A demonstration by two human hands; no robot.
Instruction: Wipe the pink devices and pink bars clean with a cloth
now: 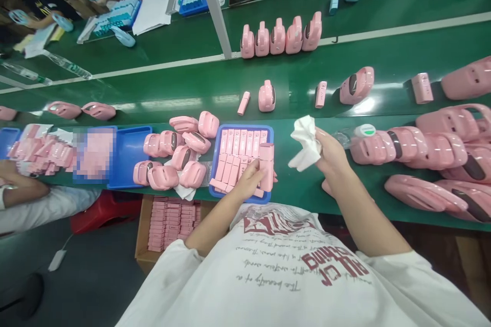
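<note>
My left hand [249, 180] is closed around a pink rectangular block [266, 166], held upright over the right side of a blue tray [215, 156]. The tray holds several more flat pink blocks [236, 153] in rows. My right hand [330, 156] is closed on a crumpled white cloth [306, 143], raised just right of the tray above the green table [307, 189]. A clear bottle with a white cap [358, 133] lies just beyond my right hand.
Pink rounded housings are piled left of the tray [180, 156] and at the right [437, 153]. More stand on the green belt [282, 37]. A second blue tray [128, 156] sits left. A neighbour's arm [23, 191] rests at far left; people work across the belt.
</note>
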